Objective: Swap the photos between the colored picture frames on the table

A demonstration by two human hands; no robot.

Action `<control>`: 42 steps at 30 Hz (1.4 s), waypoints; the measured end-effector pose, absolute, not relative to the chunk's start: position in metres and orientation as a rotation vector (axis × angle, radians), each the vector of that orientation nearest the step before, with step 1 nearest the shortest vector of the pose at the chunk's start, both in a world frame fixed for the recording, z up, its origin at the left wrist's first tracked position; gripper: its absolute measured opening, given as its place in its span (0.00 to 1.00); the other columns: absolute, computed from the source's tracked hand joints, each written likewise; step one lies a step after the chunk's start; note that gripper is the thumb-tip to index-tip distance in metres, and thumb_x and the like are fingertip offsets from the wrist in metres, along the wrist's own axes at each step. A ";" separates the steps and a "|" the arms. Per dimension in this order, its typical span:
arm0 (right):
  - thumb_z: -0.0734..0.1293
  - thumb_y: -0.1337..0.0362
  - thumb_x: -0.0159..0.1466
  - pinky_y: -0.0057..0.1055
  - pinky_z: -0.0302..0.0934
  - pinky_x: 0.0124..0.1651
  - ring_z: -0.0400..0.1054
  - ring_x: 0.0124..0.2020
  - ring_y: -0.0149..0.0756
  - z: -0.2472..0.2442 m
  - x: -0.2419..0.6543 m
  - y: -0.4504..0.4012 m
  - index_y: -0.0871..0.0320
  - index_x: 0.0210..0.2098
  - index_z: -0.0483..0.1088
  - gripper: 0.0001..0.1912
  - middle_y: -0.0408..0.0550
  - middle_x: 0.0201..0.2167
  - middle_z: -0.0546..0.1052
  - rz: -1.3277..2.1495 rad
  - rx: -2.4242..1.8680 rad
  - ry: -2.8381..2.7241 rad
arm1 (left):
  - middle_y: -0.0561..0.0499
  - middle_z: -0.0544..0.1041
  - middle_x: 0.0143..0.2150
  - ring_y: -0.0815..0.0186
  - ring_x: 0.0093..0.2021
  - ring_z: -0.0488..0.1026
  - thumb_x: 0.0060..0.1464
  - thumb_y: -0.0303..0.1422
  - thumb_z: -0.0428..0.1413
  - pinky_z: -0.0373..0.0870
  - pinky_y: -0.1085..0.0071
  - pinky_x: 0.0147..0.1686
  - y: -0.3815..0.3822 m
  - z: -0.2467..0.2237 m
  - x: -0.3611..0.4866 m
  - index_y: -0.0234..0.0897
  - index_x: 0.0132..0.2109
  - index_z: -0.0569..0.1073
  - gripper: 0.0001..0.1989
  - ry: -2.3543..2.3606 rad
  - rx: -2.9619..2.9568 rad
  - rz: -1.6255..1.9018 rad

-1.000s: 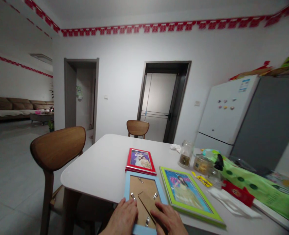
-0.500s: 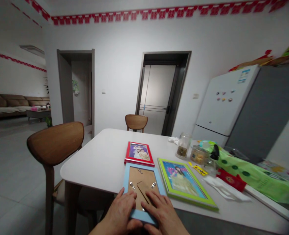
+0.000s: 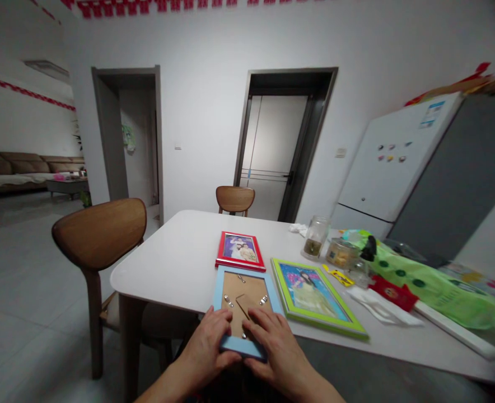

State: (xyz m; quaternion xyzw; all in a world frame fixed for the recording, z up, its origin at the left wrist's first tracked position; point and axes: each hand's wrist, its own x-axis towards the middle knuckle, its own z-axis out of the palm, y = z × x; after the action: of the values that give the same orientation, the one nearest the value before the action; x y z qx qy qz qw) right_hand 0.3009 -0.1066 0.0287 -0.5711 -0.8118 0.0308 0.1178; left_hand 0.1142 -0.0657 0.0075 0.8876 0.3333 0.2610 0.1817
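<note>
The blue frame (image 3: 219, 291) lies back up, its near end past the edge of the desk (image 3: 163, 266), long axis pointing away from the person. Both hands are equally near: the left hand (image 3: 208, 338) is clamped on its left near corner, the right hand (image 3: 276, 344) on its right near corner, each grip with fingers on top and thumb at the near edge. The right fingers partly cover the stand (image 3: 242, 302). Right of the blue frame and beyond, a glass jar (image 3: 318, 228) holds dark bits low down, and a clear tub (image 3: 343, 253) holds yellowish pieces.
</note>
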 end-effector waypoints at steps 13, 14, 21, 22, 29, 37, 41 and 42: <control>0.65 0.68 0.49 0.40 0.47 0.52 0.54 0.51 0.43 0.016 0.306 -0.109 0.51 0.48 0.63 0.26 0.49 0.52 0.62 -0.071 -1.497 -2.381 | 0.44 0.66 0.51 0.60 0.54 0.59 0.42 0.36 0.59 0.47 0.59 0.56 -0.066 0.016 0.114 0.36 0.37 0.65 0.15 1.007 2.574 0.644; 0.64 0.69 0.49 0.40 0.48 0.51 0.55 0.50 0.42 0.014 0.307 -0.110 0.51 0.47 0.64 0.24 0.49 0.51 0.63 -0.082 -1.481 -2.366 | 0.44 0.66 0.51 0.60 0.53 0.59 0.42 0.36 0.59 0.47 0.59 0.56 -0.066 0.015 0.114 0.36 0.37 0.65 0.15 1.008 2.575 0.646; 0.64 0.69 0.50 0.38 0.51 0.45 0.59 0.40 0.38 0.018 0.300 -0.114 0.49 0.44 0.65 0.21 0.44 0.39 0.71 -0.076 -1.484 -2.369 | 0.46 0.67 0.49 0.61 0.52 0.61 0.41 0.35 0.59 0.47 0.60 0.56 -0.066 0.013 0.112 0.37 0.35 0.65 0.14 0.997 2.548 0.697; 0.64 0.70 0.50 0.38 0.51 0.45 0.59 0.40 0.38 0.020 0.298 -0.113 0.49 0.44 0.65 0.21 0.44 0.39 0.71 -0.068 -1.487 -2.380 | 0.46 0.67 0.49 0.61 0.52 0.61 0.41 0.35 0.59 0.46 0.60 0.56 -0.066 0.013 0.112 0.37 0.35 0.65 0.14 1.000 2.541 0.698; 0.64 0.72 0.48 0.34 0.52 0.44 0.57 0.40 0.38 0.021 0.292 -0.109 0.54 0.41 0.65 0.20 0.45 0.39 0.70 0.003 -1.457 -2.354 | 0.48 0.68 0.47 0.62 0.49 0.63 0.41 0.35 0.60 0.48 0.61 0.55 -0.067 0.013 0.112 0.37 0.34 0.64 0.14 0.981 2.565 0.725; 0.65 0.69 0.49 0.36 0.51 0.44 0.58 0.39 0.37 0.021 0.292 -0.111 0.52 0.37 0.66 0.15 0.42 0.36 0.71 0.023 -1.450 -2.339 | 0.48 0.68 0.47 0.62 0.48 0.63 0.40 0.34 0.61 0.48 0.62 0.55 -0.066 0.012 0.112 0.37 0.33 0.63 0.15 0.986 2.562 0.729; 0.64 0.70 0.49 0.37 0.49 0.46 0.58 0.39 0.37 0.021 0.292 -0.111 0.54 0.40 0.66 0.17 0.44 0.37 0.71 0.003 -1.436 -2.320 | 0.49 0.67 0.49 0.62 0.50 0.61 0.41 0.35 0.60 0.47 0.62 0.55 -0.066 0.014 0.112 0.37 0.34 0.64 0.14 0.997 2.551 0.694; 0.64 0.70 0.49 0.37 0.49 0.45 0.58 0.39 0.37 0.021 0.293 -0.111 0.55 0.39 0.66 0.17 0.45 0.37 0.71 -0.001 -1.445 -2.304 | 0.49 0.66 0.49 0.62 0.51 0.60 0.41 0.35 0.60 0.47 0.62 0.55 -0.067 0.015 0.112 0.38 0.34 0.64 0.14 1.000 2.551 0.684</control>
State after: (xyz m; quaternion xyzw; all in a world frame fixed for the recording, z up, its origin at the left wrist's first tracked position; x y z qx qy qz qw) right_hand 0.2925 -0.1114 0.0207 -0.5196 -0.8284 -0.0003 0.2091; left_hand 0.1120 -0.0666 0.0147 0.8919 0.3497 0.2393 0.1581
